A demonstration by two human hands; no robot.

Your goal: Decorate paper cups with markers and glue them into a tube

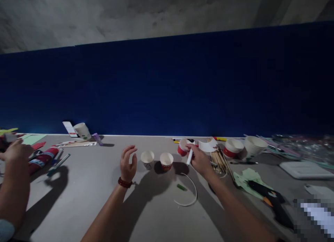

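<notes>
Hands either side of the middle red cup (166, 162)
Left of that cup, the left hand (128, 163) is empty, fingers loosely parted; nearer stands a pale cup (147, 159); right of it, the right hand (200, 160) grasps a white stick (189, 157).

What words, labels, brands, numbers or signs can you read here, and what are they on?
None can be read.
Smartphone: screen content too small.
White paper cup beside it: green mark, too blurred.
Red-and-white paper cup in the middle: print too small.
Pale paper cup next to that: faint markings, unreadable.
Red patterned item at left: pale markings, unreadable.
</notes>
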